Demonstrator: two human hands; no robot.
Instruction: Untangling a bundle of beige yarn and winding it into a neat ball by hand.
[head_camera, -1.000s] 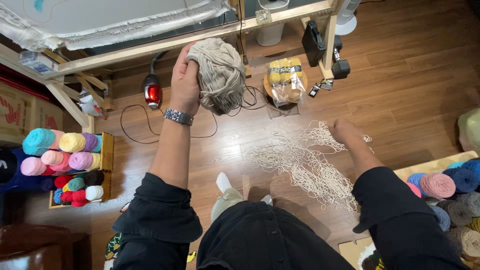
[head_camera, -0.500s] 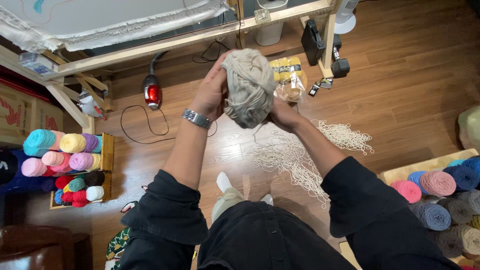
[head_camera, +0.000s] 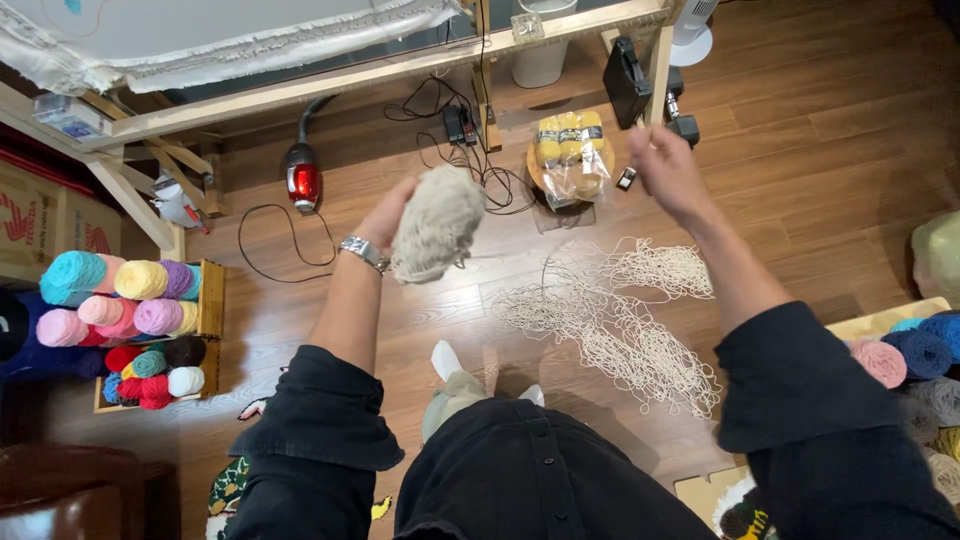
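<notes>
My left hand holds a beige ball of yarn up in front of me, a metal watch on that wrist. My right hand is raised to the right and away from the ball, fingers pinched, blurred; a thin strand seems to run from it, though I cannot tell for sure. On the wooden floor below lies a loose tangle of the same beige yarn, spread wide. My legs and white socks show underneath.
A wooden crate of coloured yarn balls stands at the left, more yarn balls at the right. A bag of yellow yarn, a red hand vacuum with cables and a wooden frame lie ahead.
My right hand has left the ball and swung up to the right. The left hand has lowered and tilted the ball slightly.
</notes>
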